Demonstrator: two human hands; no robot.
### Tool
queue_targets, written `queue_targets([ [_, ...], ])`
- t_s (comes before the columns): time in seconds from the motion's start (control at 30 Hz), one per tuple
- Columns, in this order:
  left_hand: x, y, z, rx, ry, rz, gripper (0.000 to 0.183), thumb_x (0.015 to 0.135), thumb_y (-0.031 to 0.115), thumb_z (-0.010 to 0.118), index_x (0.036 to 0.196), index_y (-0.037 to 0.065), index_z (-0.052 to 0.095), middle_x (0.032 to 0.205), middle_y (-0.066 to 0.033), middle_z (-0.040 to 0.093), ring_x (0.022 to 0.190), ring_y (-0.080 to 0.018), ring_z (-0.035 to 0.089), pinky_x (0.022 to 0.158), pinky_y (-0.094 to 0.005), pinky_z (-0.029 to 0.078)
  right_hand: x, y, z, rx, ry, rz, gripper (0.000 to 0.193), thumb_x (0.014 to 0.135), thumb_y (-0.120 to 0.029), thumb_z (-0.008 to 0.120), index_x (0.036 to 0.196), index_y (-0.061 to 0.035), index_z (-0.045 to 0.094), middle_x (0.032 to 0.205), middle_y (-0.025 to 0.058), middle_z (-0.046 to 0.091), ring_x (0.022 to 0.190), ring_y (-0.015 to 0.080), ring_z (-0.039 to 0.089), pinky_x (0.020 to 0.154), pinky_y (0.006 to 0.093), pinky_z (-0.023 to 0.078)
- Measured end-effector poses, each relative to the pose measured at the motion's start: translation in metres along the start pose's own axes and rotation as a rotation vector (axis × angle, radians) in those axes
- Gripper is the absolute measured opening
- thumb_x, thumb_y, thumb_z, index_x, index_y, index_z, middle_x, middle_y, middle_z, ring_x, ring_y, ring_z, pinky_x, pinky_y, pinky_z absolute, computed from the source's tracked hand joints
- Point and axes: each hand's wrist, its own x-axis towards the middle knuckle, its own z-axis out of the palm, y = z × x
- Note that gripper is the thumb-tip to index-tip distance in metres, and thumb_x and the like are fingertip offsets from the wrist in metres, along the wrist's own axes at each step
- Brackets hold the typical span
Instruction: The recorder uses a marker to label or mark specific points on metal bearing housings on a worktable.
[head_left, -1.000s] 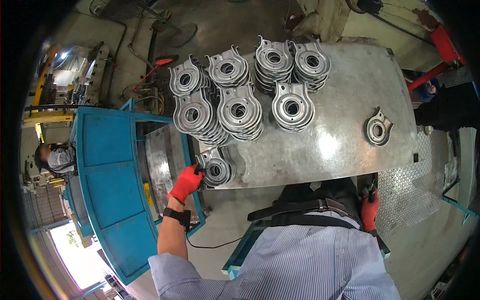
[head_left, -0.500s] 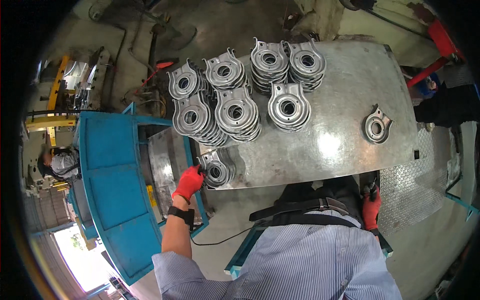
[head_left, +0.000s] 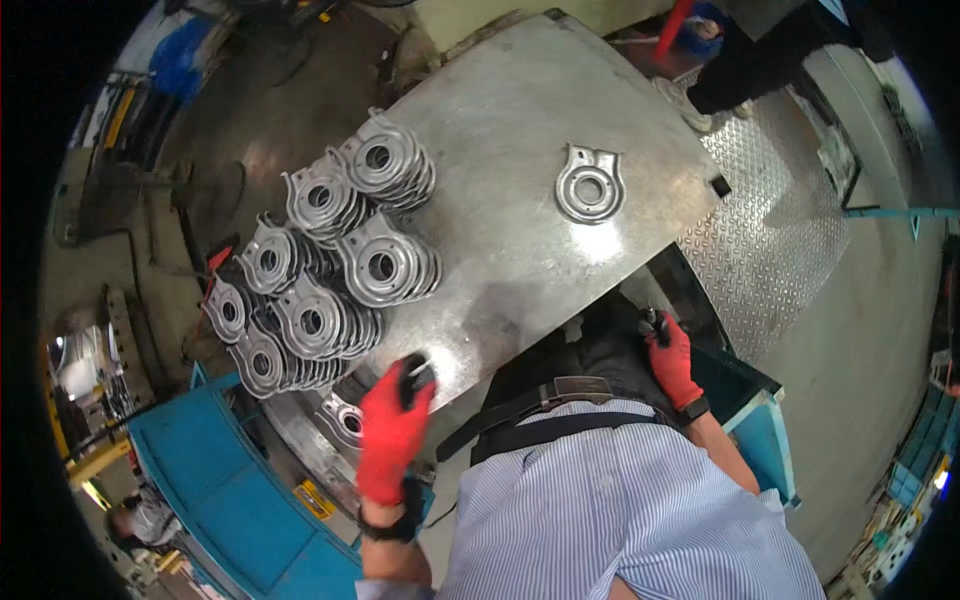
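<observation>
My left hand (head_left: 392, 430), in a red glove with black fingertips, is over the near edge of the metal table (head_left: 500, 120). Its fingers are curled together, and a thin pale streak shows between them; what it is, I cannot make out. Partly behind this hand lies a small stack of stamped metal brackets (head_left: 345, 418), each with a round hole. My right hand (head_left: 674, 362), gloved alike, is off the table's near edge beside my trousers. Its fingers are closed around something small and dark with a greyish tip. A lone bracket (head_left: 590, 190) lies flat on the table's right part.
Several stacks of the same brackets (head_left: 380, 262) stand leaning on the left of the table. Beyond the left edge is a blue metal frame (head_left: 215, 450). A person's dark-trousered leg (head_left: 745, 75) stands past the far right corner, on a tread-plate floor (head_left: 760, 220).
The view has turned, so the table now slants. My left hand has come away from the small stack at the corner. My right hand has risen from beside my hip.
</observation>
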Motion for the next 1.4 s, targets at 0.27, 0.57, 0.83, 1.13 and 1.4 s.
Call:
queue_targets([
  [0.27, 0.183, 0.113, 0.178, 0.464, 0.005, 0.465, 0.060, 0.075, 0.038, 0.070, 0.118, 0.000, 0.050, 0.110, -0.0241, 0.057, 0.105, -0.0374, 0.056, 0.087, -0.0432, 0.046, -0.020, -0.017, -0.027, -0.004, -0.016, 0.041, 0.037, 0.077, -0.008, 0.064, 0.113, -0.0070, 0.057, 0.103, 0.0189, 0.063, 0.099, 0.0369, 0.059, 0.083, 0.0403, 0.047],
  [0.57, 0.243, 0.118, 0.224, 0.646, -0.026, 0.293, 0.062, 0.066, 0.032, 0.075, 0.111, -0.002, 0.049, 0.107, -0.0232, 0.058, 0.103, -0.0375, 0.057, 0.086, -0.0427, 0.047, -0.025, -0.016, -0.034, -0.011, 0.021, 0.119, 0.037, 0.075, -0.010, 0.065, 0.111, -0.0073, 0.057, 0.103, 0.0177, 0.062, 0.097, 0.0366, 0.060, 0.081, 0.0404, 0.048],
  [0.83, 0.185, 0.045, 0.217, -0.002, -0.266, 0.230, 0.042, 0.073, 0.022, 0.072, 0.104, -0.001, 0.058, 0.100, -0.0213, 0.064, 0.095, -0.0352, 0.061, 0.079, -0.0395, 0.048, -0.005, -0.033, -0.007, -0.014, 0.009, 0.012, 0.034, 0.076, -0.007, 0.062, 0.110, -0.0052, 0.059, 0.100, 0.0193, 0.062, 0.094, 0.0371, 0.060, 0.080, 0.0395, 0.048],
  [1.13, 0.174, -0.007, 0.229, 0.012, -0.160, 0.254, 0.038, 0.076, 0.022, 0.069, 0.102, -0.002, 0.058, 0.099, -0.0237, 0.063, 0.097, -0.0393, 0.060, 0.080, -0.0430, 0.048, 0.009, -0.053, 0.018, -0.183, -0.009, -0.067, 0.035, 0.075, -0.014, 0.065, 0.108, -0.0061, 0.057, 0.096, 0.0182, 0.062, 0.091, 0.0370, 0.060, 0.075, 0.0426, 0.048],
  [1.4, 0.166, 0.015, 0.222, 0.076, -0.195, 0.220, 0.037, 0.076, 0.018, 0.068, 0.105, -0.002, 0.055, 0.098, -0.0242, 0.063, 0.096, -0.0394, 0.060, 0.079, -0.0433, 0.048, 0.015, -0.049, 0.034, -0.270, -0.005, -0.088, 0.039, 0.076, -0.019, 0.065, 0.111, -0.0067, 0.054, 0.103, 0.0145, 0.061, 0.094, 0.0341, 0.059, 0.078, 0.0419, 0.049],
])
